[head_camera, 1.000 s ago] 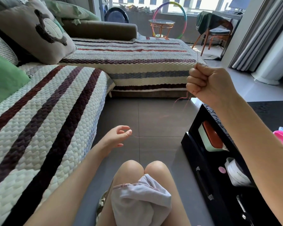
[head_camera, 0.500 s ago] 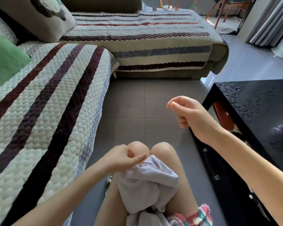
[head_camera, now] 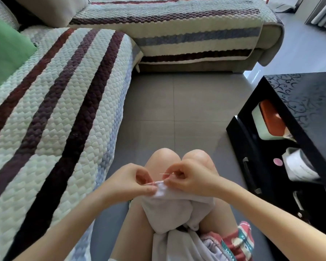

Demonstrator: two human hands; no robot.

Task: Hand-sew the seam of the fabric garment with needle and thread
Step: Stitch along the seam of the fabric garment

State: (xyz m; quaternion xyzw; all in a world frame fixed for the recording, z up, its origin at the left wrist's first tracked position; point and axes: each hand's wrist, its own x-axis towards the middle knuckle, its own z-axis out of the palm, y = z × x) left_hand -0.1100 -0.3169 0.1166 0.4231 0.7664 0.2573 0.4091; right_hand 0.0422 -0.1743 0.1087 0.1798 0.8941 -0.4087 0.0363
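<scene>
**Now the needle lies level, just above the seam, pointing left**

Both hands meet over the knees [head_camera: 163,159], near the bottom centre. The right hand [head_camera: 191,180] pinches the right end of the needle [head_camera: 166,174], fingers [head_camera: 177,173] clamped together on it. The needle's long axis runs left to right, nearly level, and its free end points at the left hand [head_camera: 134,182]. It sits just above the seam [head_camera: 157,183], not visibly through the cloth.

The left hand grips the bunched top edge of the white garment [head_camera: 169,206], its thumb pressed on the fold just left of the seam. A pinkish line of thread [head_camera: 150,183] shows along that edge; beyond it the thread is too fine to trace. The rest of the garment hangs down over the lap, toward the viewer.

By my reading, the next stitch needs the free end to dip down and leftward into the held edge. The right hand is the one on the needle, and the left thumb lies close to its path, so a pricked thumb is the risk.

A striped sofa [head_camera: 64,110] runs along the left, a black bench [head_camera: 299,102] stands right, and grey floor [head_camera: 177,110] lies beyond. None of them is near the hands.
</scene>
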